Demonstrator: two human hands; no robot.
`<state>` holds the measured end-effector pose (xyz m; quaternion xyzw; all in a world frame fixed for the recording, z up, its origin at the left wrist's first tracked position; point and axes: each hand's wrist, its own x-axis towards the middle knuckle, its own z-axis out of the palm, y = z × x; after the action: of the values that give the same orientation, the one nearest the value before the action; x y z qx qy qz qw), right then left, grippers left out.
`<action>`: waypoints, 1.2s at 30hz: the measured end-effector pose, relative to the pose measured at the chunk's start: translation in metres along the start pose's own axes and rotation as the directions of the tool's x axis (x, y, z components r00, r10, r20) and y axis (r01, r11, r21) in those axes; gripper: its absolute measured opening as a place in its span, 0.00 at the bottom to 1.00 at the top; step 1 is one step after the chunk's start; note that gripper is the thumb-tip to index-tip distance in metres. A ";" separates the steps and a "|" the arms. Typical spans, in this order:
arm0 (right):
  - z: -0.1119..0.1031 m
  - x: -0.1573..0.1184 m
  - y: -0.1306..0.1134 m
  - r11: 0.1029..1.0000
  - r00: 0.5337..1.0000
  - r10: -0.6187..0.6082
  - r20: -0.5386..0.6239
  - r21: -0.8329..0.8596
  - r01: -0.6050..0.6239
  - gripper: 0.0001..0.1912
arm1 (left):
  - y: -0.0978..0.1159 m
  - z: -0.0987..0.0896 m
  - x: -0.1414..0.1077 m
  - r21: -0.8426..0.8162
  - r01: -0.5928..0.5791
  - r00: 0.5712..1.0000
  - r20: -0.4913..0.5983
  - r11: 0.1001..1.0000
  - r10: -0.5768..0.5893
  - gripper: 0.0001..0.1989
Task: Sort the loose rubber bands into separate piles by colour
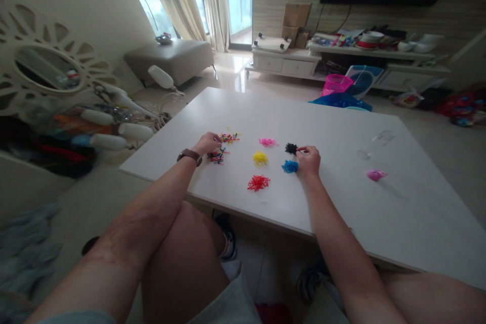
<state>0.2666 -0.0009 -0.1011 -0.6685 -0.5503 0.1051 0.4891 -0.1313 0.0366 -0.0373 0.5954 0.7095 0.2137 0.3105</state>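
Note:
My left hand (208, 144), with a dark watch on the wrist, has its fingers bent together at a mixed-colour pile of small strip-like pieces (230, 137). Nearer to me, just below those fingers, lies a second mixed pile (216, 157). Thumb and finger of my right hand (310, 161) are pinched at the edge of the black pile (291, 148); whatever they hold is too small to make out. The blue pile (290, 166) is right beside that hand. Between my hands are pink (268, 142), yellow (260, 158) and red piles (258, 183).
The piles lie on a white table (341, 197). On its right side are a clear container (381, 139) lying tilted and a small pink object (375, 175). Beyond the far edge stands a pink basket (336, 84). A lamp with white shades (136, 131) is at left.

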 end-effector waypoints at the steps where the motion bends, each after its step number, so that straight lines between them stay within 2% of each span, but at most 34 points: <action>1: 0.000 0.000 0.000 1.000 1.000 0.002 0.000 -0.003 -0.002 0.05 | 0.000 0.000 0.001 -0.007 0.013 1.000 -0.006 1.000 -0.013 0.10; 6: 0.000 0.000 0.000 1.000 1.000 -0.005 0.001 -0.015 0.005 0.05 | 0.001 -0.002 0.002 -0.062 0.051 0.999 0.006 0.997 -0.051 0.07; 14: 0.002 0.000 0.003 1.000 1.000 -0.026 -0.010 0.001 0.026 0.05 | 0.001 -0.002 -0.001 -0.063 0.008 1.000 0.015 0.998 -0.007 0.14; 21: 0.002 0.000 0.001 1.000 1.000 -0.016 0.000 -0.014 0.016 0.05 | 0.004 -0.003 -0.002 -0.146 0.024 0.999 0.052 0.989 -0.017 0.09; 28: 0.001 -0.001 -0.004 1.000 1.000 -0.018 -0.020 -0.017 0.018 0.05 | 0.011 -0.002 -0.007 -0.145 -0.058 0.995 0.071 0.988 0.069 0.10; 32: -0.003 -0.009 -0.018 0.988 0.986 -0.153 -0.062 -0.022 0.152 0.05 | 0.026 0.007 -0.016 -0.233 -0.144 0.972 0.147 0.962 0.181 0.11; 36: -0.005 -0.026 -0.045 0.933 0.935 -0.350 0.053 0.107 0.343 0.05 | 0.052 0.026 -0.027 -0.266 -0.256 0.916 0.239 0.929 0.321 0.11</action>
<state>0.2318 -0.0295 -0.0743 -0.5325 -0.6709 0.0672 0.5117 -0.0739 0.0186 -0.0159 0.6783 0.5331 0.2520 0.4384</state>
